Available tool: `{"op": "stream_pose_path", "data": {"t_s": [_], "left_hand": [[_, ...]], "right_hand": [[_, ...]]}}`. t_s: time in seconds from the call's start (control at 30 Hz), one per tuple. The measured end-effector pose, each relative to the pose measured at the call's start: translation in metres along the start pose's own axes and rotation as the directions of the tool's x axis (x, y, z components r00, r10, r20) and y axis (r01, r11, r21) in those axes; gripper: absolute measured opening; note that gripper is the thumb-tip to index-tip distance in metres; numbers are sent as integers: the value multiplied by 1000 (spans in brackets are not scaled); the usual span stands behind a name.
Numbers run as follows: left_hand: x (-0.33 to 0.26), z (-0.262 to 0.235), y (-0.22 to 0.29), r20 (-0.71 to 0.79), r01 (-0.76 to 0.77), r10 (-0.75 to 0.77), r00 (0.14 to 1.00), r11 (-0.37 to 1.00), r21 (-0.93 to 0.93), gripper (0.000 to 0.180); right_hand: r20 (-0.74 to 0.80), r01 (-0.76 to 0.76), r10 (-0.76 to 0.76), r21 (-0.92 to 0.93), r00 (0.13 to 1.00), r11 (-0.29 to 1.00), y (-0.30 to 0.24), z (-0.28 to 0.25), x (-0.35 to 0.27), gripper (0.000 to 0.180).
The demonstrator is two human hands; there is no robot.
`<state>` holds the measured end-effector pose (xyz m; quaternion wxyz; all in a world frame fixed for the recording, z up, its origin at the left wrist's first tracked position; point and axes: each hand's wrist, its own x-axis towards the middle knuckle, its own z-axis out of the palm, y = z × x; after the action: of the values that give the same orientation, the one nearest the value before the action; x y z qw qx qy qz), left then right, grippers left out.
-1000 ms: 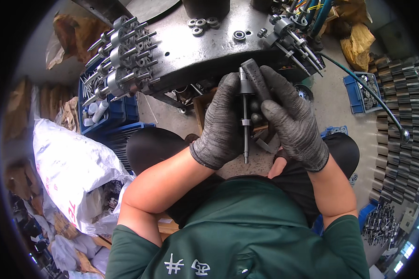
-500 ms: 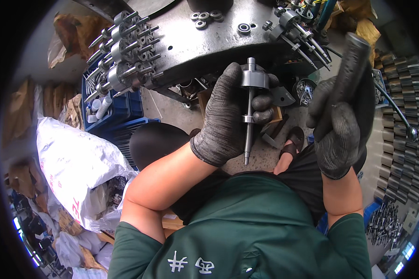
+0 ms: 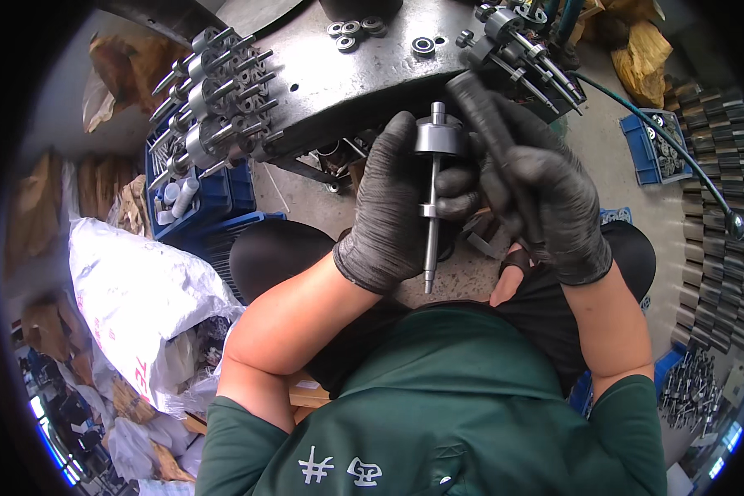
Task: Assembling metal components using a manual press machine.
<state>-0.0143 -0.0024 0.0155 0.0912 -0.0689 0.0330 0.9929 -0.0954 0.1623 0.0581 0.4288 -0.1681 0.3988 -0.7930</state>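
My left hand (image 3: 393, 207), in a dark knit glove, grips a steel shaft (image 3: 431, 190) held upright, with a thick round collar near its top and a thinner ring halfway down. My right hand (image 3: 554, 202), also gloved, is closed around a dark rod-shaped tool (image 3: 496, 136) whose upper end rises just right of the shaft's collar. Both hands hover in front of the edge of a dark metal worktable (image 3: 339, 78). The lower tip of the shaft points down toward my lap.
Several finished shafts lie in rows on the table's left (image 3: 215, 91) and right (image 3: 525, 45) edges. Loose bearings (image 3: 354, 29) sit at the table's back. Blue crates (image 3: 198, 194) stand at left, a white sack (image 3: 145, 302) beside them, stacked metal parts (image 3: 723, 182) at right.
My right hand has swung back in from the right with the dark tool and now sits close beside the shaft. The left hand kept the shaft upright, nearly still.
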Motion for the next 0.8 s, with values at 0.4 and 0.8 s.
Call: {"op": "stream_pose_path", "data": {"t_s": [0.4,0.8], "left_hand": [[0,7,-7,-20,-109,114,993,980,168,51],[0,0,-18,-230,-128,274,934,856,500,45]], "right_hand": [[-129,389,-651,-709,748,588,-10,27,-22,83],[144,367,-457,-815,878,449,24,-9,-2,54]]}}
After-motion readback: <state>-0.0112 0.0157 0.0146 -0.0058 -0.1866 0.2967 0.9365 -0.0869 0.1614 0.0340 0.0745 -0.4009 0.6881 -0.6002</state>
